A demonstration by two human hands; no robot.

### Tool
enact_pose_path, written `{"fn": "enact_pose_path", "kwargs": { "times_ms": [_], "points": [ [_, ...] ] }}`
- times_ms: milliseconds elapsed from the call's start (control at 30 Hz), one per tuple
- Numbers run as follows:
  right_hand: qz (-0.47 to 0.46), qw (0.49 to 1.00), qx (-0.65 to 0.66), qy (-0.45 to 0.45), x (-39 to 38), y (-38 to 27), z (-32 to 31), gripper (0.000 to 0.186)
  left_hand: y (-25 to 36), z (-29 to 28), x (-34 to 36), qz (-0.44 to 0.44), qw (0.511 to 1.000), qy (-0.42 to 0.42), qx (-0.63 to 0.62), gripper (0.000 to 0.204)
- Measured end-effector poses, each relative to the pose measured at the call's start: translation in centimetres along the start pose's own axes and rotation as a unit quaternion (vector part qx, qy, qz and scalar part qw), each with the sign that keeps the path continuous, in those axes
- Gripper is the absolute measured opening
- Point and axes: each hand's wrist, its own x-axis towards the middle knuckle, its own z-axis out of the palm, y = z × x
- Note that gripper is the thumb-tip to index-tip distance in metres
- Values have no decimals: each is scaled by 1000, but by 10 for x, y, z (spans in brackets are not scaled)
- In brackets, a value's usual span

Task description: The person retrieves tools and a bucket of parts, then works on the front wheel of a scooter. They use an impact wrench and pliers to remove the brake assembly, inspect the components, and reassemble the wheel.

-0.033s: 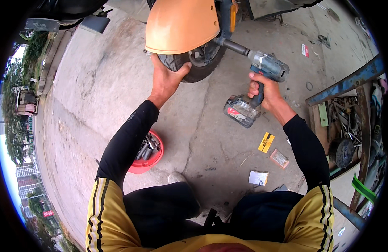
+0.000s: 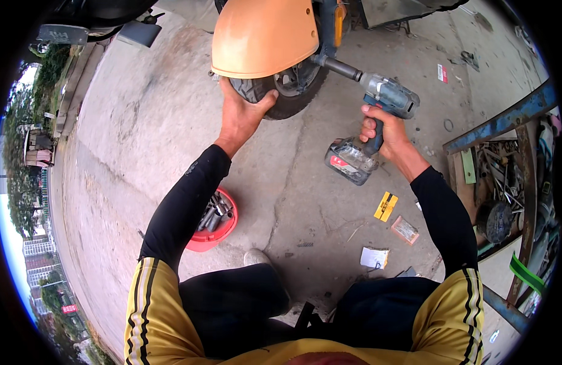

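My left hand (image 2: 244,115) grips the black tyre (image 2: 287,106) of a scooter's wheel, its fingers partly hidden below the orange mudguard (image 2: 262,36). My right hand (image 2: 381,131) is wrapped round the handle of a cordless impact wrench (image 2: 390,94), whose battery (image 2: 351,164) hangs below. The wrench's dark socket extension (image 2: 342,68) points left to the wheel's axle area beside the fork (image 2: 326,30); its exact fit there cannot be made out.
A red container (image 2: 211,240) of sockets stands beside my left forearm. Small packets (image 2: 385,207) lie on the concrete (image 2: 141,109). A rusty blue metal rack (image 2: 494,121) holding loose tools (image 2: 506,176) is on my right. A dark vehicle part (image 2: 86,18) is at top left.
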Motion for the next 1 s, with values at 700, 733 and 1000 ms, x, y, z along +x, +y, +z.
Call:
{"fn": "enact_pose_path", "kwargs": {
  "times_ms": [700, 733, 1000],
  "points": [
    [46, 998, -40, -32, 0, -28, -23, 22, 18, 12, -15, -27, 999, 1, 35, 95],
    [59, 997, -30, -45, -1, -31, -23, 21, 19, 12, -16, -23, 999, 4, 39, 95],
    [56, 996, -46, -45, 8, -34, -34, 22, 22, 18, -19, -32, 999, 3, 38, 94]
  ]
}}
